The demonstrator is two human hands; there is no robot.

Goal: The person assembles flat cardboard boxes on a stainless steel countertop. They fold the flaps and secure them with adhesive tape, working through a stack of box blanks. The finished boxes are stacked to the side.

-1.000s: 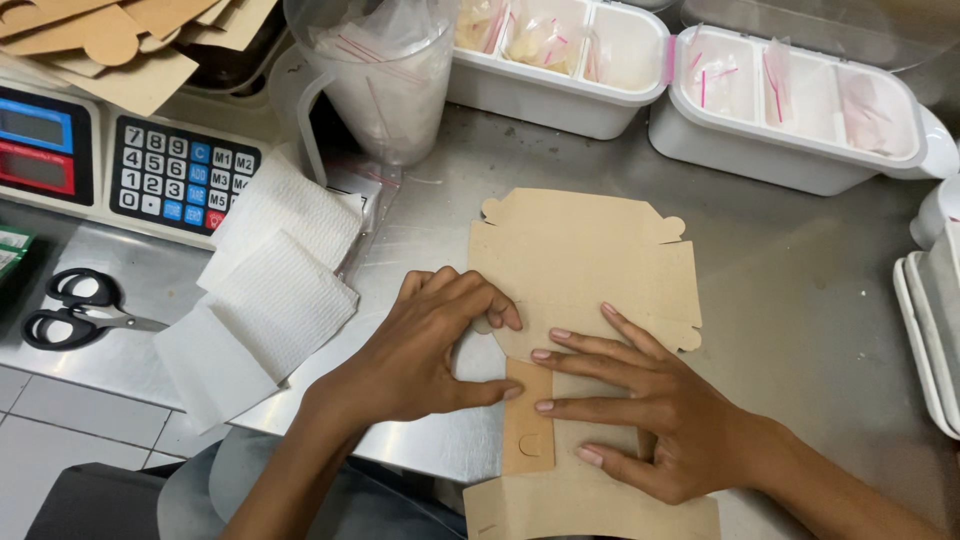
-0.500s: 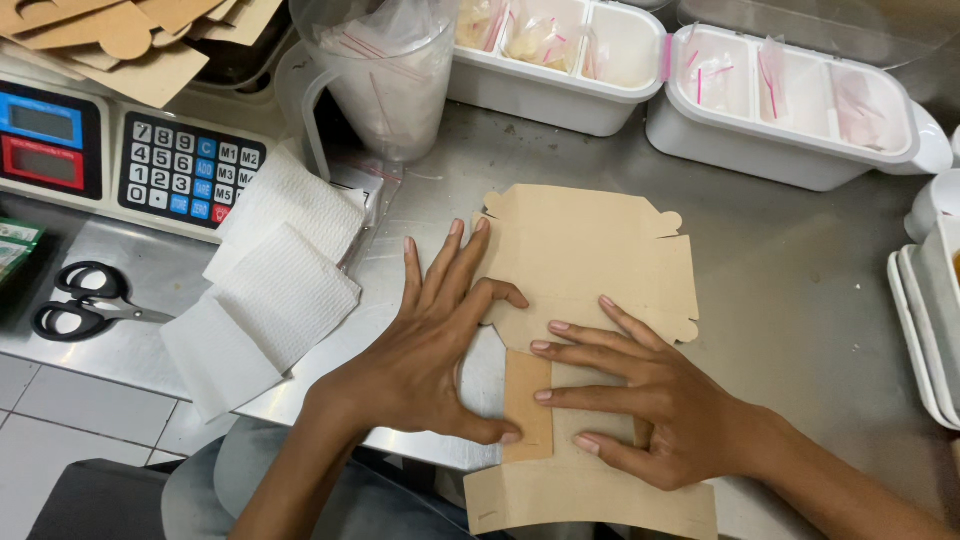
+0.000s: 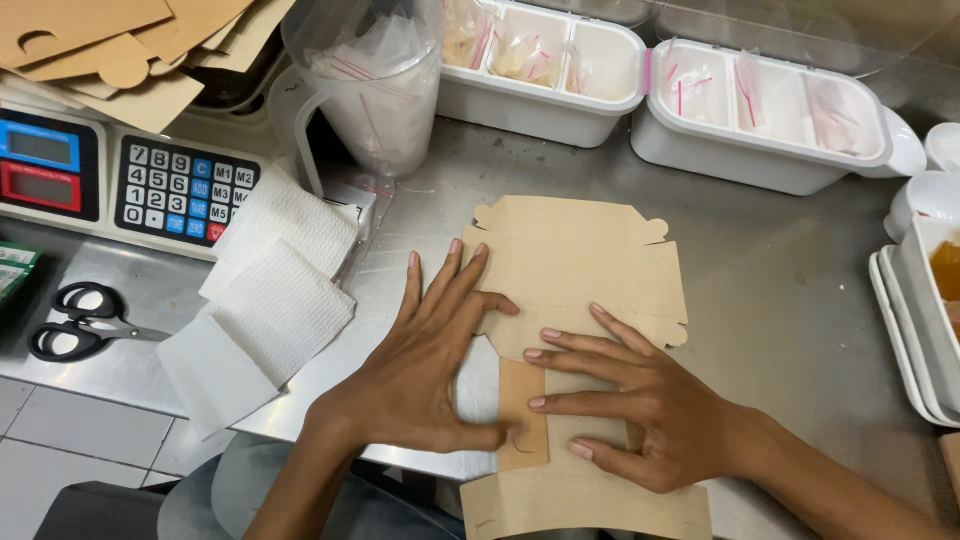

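Note:
A flat brown cardboard box blank lies on the steel counter, its near end reaching past the counter's front edge. My left hand lies flat on the blank's left side, fingers spread and pointing away from me, thumb pressed on a narrow folded flap. My right hand presses down on the blank's middle from the right, fingers apart and pointing left. Neither hand grips anything.
White paper napkins lie left of the blank. Black scissors and a weighing scale sit at far left, more cardboard blanks behind. A clear jug of small bags and white compartment trays stand at the back.
My left hand went from curled on the blank's left edge to flat with fingers spread, thumb moving onto the narrow flap. My right hand has stayed in place.

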